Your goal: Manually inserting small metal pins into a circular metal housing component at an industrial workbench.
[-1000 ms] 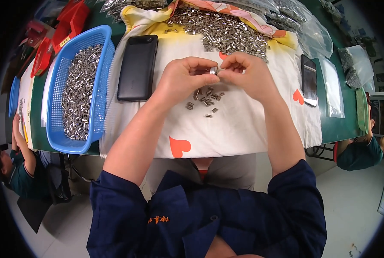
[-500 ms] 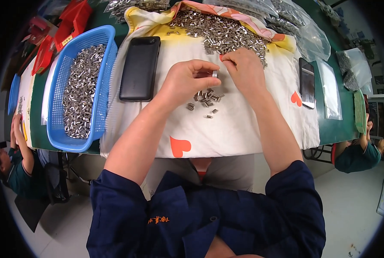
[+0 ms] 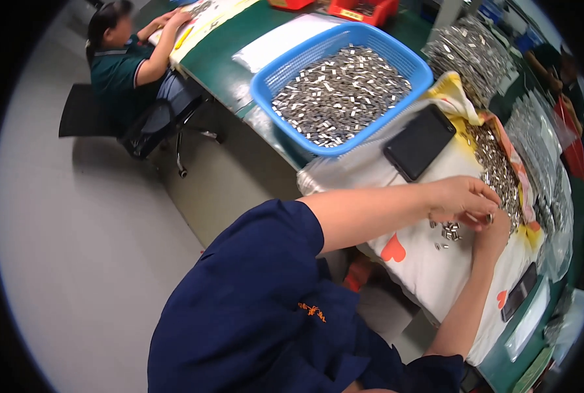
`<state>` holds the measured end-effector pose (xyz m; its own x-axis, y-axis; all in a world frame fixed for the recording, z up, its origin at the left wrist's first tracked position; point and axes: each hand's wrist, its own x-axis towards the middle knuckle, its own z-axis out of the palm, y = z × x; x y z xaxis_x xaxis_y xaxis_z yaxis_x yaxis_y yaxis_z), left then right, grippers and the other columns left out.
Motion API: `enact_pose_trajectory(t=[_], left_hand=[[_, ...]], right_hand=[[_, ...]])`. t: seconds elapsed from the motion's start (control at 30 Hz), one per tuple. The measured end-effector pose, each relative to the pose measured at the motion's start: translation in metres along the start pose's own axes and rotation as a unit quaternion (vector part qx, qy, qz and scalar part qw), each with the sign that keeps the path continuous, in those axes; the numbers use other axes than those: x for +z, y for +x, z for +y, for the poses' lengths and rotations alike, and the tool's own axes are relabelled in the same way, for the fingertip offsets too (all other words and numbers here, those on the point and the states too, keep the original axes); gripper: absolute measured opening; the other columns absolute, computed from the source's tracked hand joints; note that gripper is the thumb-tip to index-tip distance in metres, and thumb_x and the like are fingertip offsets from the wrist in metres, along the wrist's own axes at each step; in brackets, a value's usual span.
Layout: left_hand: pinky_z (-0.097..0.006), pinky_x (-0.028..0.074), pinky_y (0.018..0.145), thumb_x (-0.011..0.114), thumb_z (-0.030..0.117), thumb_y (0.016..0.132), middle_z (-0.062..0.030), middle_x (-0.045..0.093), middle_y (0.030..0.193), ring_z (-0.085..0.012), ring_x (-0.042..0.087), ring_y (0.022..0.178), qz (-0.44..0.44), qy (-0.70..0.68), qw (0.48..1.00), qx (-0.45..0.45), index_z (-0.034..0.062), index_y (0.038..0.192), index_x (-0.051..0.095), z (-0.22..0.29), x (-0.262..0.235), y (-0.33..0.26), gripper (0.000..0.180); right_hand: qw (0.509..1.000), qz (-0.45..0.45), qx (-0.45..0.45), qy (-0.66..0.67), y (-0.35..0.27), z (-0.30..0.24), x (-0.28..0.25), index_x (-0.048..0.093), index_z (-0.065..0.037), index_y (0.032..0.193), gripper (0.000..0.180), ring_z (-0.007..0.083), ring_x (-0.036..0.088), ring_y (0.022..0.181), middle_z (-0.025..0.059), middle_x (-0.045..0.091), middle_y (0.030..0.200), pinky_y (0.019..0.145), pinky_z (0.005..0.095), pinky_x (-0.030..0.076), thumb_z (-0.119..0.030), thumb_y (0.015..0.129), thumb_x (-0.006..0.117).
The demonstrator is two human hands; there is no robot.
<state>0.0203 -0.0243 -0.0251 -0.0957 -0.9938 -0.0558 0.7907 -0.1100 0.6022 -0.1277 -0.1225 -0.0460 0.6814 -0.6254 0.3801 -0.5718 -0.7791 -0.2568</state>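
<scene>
My left hand is closed in a pinch on a small shiny metal piece, which looks round; its exact kind is too small to tell. Beside it, my right hand has its fingers drawn together close to that piece, and whatever they hold is hidden. Below the left hand lies a small group of short metal cylinders on the white cloth with red hearts. A large pile of the same cylinders spreads beyond both hands.
A blue plastic basket full of metal cylinders stands on the left. A black phone-like slab lies by the pile, another phone at the right. Clear bags of parts line the far side. A person sits at the left table.
My view has swung to the left, so the cloth and hands now appear on the right. My right hand has come from the pile's edge to my left hand.
</scene>
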Motion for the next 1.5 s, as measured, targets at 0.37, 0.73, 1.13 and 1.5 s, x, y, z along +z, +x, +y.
enact_pose_trajectory(t=[0.37,0.73,1.13,1.5], left_hand=[[-0.020,0.022,0.038,0.046,0.011,0.082,-0.0010,0.041,0.054,-0.0066,0.029,0.042,0.203,-0.087,0.968,0.116,0.0021,0.073,0.053,0.009,-0.023,-0.235,0.015],[-0.028,0.045,0.068,0.045,0.015,0.081,-0.0125,0.062,0.083,-0.0198,0.060,0.072,0.552,0.655,0.465,0.223,0.0062,0.104,0.058,0.145,-0.175,-0.346,0.028],[-0.035,0.048,0.069,0.046,0.014,0.079,-0.0118,0.062,0.084,-0.0282,0.059,0.076,0.506,0.770,0.360,0.147,0.0122,0.099,0.062,0.159,-0.190,-0.343,0.026],[-0.032,0.047,0.062,0.046,0.017,0.075,-0.0120,0.062,0.073,-0.0239,0.059,0.064,0.593,0.627,0.499,0.076,0.0096,0.101,0.061,0.165,-0.175,-0.368,0.031]], right_hand=[[0.988,0.136,0.023,0.062,-0.001,0.030,0.004,0.058,-0.001,0.088,0.012,0.0194,0.054,0.073,0.0080,0.058,0.081,0.066,0.0281,0.043,-0.006,0.078,0.056],[0.994,0.046,0.091,-0.034,-0.088,-0.001,-0.043,0.058,0.000,0.087,0.014,0.0179,0.053,0.067,0.0079,0.058,0.077,0.063,0.0282,0.043,-0.011,0.080,0.055],[0.980,0.065,0.166,-0.089,-0.124,-0.003,-0.045,0.057,0.000,0.089,0.017,0.0181,0.052,0.069,0.0075,0.058,0.079,0.061,0.0286,0.043,-0.015,0.082,0.053],[0.981,0.064,0.167,-0.075,-0.121,-0.009,-0.040,0.057,0.000,0.089,0.017,0.0171,0.052,0.067,0.0069,0.057,0.078,0.060,0.0278,0.043,-0.015,0.083,0.053]])
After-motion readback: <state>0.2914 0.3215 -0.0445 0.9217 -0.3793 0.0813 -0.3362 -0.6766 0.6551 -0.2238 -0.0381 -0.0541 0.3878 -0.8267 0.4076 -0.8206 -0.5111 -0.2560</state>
